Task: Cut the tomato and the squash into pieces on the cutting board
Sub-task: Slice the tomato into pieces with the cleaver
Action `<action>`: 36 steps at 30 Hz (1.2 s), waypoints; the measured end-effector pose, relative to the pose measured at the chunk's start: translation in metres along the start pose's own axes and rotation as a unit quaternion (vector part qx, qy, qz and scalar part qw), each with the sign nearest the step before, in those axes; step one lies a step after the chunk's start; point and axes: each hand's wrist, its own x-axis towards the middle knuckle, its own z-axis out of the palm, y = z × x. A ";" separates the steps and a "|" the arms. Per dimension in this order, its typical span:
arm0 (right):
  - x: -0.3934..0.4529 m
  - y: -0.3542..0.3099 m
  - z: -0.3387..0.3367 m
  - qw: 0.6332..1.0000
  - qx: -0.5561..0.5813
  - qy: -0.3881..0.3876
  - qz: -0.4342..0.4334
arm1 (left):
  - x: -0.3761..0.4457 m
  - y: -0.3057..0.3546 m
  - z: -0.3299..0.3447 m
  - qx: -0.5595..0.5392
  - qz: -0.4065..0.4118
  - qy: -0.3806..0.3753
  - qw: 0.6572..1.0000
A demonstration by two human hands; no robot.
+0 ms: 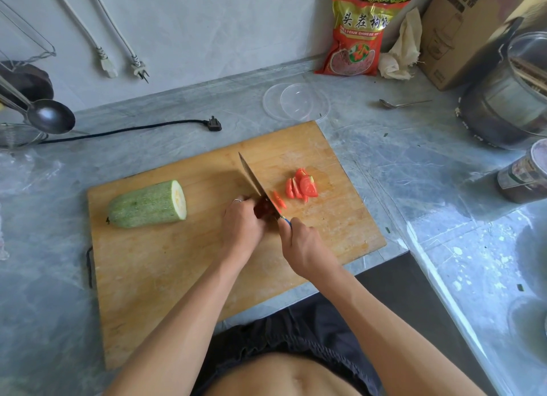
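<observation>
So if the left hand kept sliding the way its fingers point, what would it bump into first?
Probably the knife: the left hand curls over the remaining tomato right against the blade's flat. Beyond that lie the cut tomato slices.

Both forearms are bare from the elbow down, with no sleeves, watch or bracelet on either wrist. The left hand wears a thin, pale metallic ring on one finger; which finger cannot be told. The right hand carries no jewellery that shows. The torso is bare at the bottom of the view, the belly uncovered. Below the waist the person wears dark, navy-grey shorts of a soft, crinkled fabric, gathered into folds along the waistband.
</observation>
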 end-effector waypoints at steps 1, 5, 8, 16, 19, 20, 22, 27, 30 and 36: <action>0.005 -0.003 0.002 1.000 0.004 0.005 -0.004 | -0.001 0.001 -0.001 -0.005 -0.003 0.001 1.000; 0.020 -0.014 0.005 0.998 0.055 0.011 0.007 | -0.005 0.003 -0.002 0.000 0.008 0.018 1.000; 0.032 -0.026 -0.009 0.993 0.114 -0.028 0.033 | -0.005 -0.001 0.001 0.008 0.012 0.013 1.000; 0.037 -0.026 -0.035 0.978 0.194 -0.025 0.067 | -0.008 0.000 -0.004 -0.024 -0.003 0.013 1.000; 0.027 -0.020 -0.043 0.980 0.192 -0.002 0.054 | -0.008 0.001 -0.005 -0.014 -0.004 0.007 1.000; 0.023 -0.017 -0.044 0.981 0.187 0.003 0.048 | -0.007 0.000 -0.005 -0.007 -0.003 0.004 1.000; 0.015 -0.012 -0.046 0.984 0.173 0.005 0.035 | -0.006 -0.003 -0.004 0.005 0.002 -0.001 1.000; -0.001 -0.008 -0.040 0.995 0.104 0.004 -0.002 | -0.005 -0.006 -0.002 0.002 0.017 0.007 1.000; -0.008 -0.010 -0.034 0.996 0.089 0.010 -0.015 | -0.004 -0.008 0.000 -0.001 0.019 0.010 1.000; -0.009 -0.011 -0.030 0.997 0.070 -0.022 0.002 | -0.003 -0.011 0.004 -0.012 0.006 0.009 1.000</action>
